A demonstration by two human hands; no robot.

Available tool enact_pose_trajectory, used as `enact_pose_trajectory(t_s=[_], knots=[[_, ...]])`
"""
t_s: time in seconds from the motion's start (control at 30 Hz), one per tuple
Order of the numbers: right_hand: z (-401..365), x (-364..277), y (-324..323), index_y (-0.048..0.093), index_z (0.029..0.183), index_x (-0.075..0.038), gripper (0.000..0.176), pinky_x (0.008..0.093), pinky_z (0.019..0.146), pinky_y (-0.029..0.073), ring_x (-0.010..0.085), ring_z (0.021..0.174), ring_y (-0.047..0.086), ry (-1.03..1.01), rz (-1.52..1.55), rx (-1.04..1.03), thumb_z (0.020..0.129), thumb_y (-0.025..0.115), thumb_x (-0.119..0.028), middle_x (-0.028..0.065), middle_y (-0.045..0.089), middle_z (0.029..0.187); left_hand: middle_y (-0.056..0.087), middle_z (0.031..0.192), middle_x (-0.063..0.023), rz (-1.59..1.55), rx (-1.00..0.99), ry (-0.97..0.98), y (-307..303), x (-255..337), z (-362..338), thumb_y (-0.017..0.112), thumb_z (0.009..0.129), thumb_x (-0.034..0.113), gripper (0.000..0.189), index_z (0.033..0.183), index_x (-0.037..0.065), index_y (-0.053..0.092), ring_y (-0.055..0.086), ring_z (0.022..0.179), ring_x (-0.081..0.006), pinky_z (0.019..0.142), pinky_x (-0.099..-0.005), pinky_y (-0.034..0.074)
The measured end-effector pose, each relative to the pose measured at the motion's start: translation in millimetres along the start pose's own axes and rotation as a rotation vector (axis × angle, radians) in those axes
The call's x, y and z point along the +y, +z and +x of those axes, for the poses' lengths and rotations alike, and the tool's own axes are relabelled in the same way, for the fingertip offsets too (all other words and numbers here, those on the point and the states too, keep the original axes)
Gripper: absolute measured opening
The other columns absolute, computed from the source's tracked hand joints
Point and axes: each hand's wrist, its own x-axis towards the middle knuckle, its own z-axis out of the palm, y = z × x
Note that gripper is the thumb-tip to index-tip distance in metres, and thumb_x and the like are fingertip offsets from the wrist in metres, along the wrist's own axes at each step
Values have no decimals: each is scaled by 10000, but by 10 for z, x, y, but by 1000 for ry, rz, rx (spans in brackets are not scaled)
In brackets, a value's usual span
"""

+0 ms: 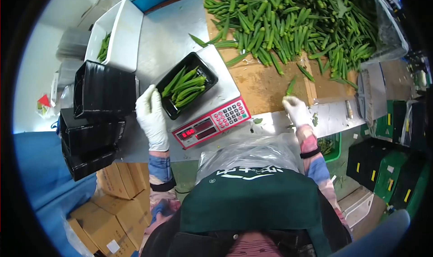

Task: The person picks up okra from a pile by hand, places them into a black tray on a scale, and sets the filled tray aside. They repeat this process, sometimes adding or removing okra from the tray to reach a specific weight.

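A black plastic tray (209,72) with several okra pods (185,86) in it sits on a digital scale (221,78), whose red display reads about 0.160. My left hand (151,117), in a white glove, is at the tray's left edge, its fingers drawn together against the rim. In my gloved right hand (296,111), a single green okra pod (292,85) is pinched by one end and points away from me over the brown cardboard (257,85). A big heap of okra (288,22) lies beyond it.
Stacked black trays (106,90) stand left of the scale. Behind them, a white bin (128,36) contains some okra. Cardboard boxes (108,216) are on the floor at lower left. Dark green crates (383,166) stand at the right. Loose pods lie along the heap's edge.
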Motion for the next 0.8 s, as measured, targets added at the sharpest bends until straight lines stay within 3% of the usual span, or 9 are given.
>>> enact_pose_trajectory(t_s=[0.1,0.2,0.27,0.33,0.4,0.5,0.6,0.7,0.8], knots=[[362,75,27,717,1041,-47,386,378,869,536,316,920,704,122,-305,214,817,773,-356,147,738,960,671,1140,-78,-149,74,-118,-52,-76,-20,620,987,71,215,1184,-4,660,625,1045,-131,946,-282,503],[523,179,90,702,1039,-20,401,386,842,540,297,905,711,149,-435,235,804,782,-335,170,727,971,679,1152,-83,-117,123,-138,-126,-18,-58,614,987,56,210,1183,-6,655,627,1045,-130,954,-278,503],[665,378,65,706,1031,-33,372,339,762,545,229,901,712,108,-303,204,818,785,-328,160,741,935,684,1137,-92,-168,160,-121,-215,-31,-94,609,984,36,202,1175,-12,653,641,1040,-139,952,-279,506],[607,268,-38,651,1106,-3,314,317,694,545,217,856,709,273,204,173,911,671,-248,165,719,1089,688,1126,-100,-178,227,-149,-317,20,-135,612,982,31,203,1174,-18,652,647,1041,-145,955,-280,506],[438,0,-112,613,1172,-23,278,265,659,529,183,847,696,314,705,252,982,581,-224,128,719,1100,688,1133,-109,-214,249,-182,-414,-20,-187,607,988,48,211,1179,-28,651,652,1044,-158,964,-283,505],[396,154,-98,609,1191,-34,274,265,666,537,148,824,667,366,832,279,1017,545,-236,106,717,1031,684,1141,-118,-277,275,-245,-375,33,-248,586,1000,51,213,1184,-34,650,651,1049,-162,968,-285,510],[-56,-606,61,629,1168,-29,243,264,670,539,137,774,659,121,566,32,1013,562,-204,106,718,984,681,1155,-116,76,89,16,-139,240,-391,640,955,64,244,1196,29,662,643,1089,-224,962,-340,503],[-353,-1027,395,646,1156,-9,208,258,679,535,121,711,644,2,547,-425,994,586,-125,89,716,910,672,1123,-87,310,-236,486,164,739,-542,690,880,143,308,1185,105,694,606,1112,-264,1028,-435,441],[-586,-1337,500,646,1186,-6,230,239,691,513,108,722,644,-35,503,-712,994,579,-112,78,715,898,664,1015,-68,326,-456,627,444,729,-674,694,856,218,303,1145,127,708,611,1037,-260,1065,-507,389]])
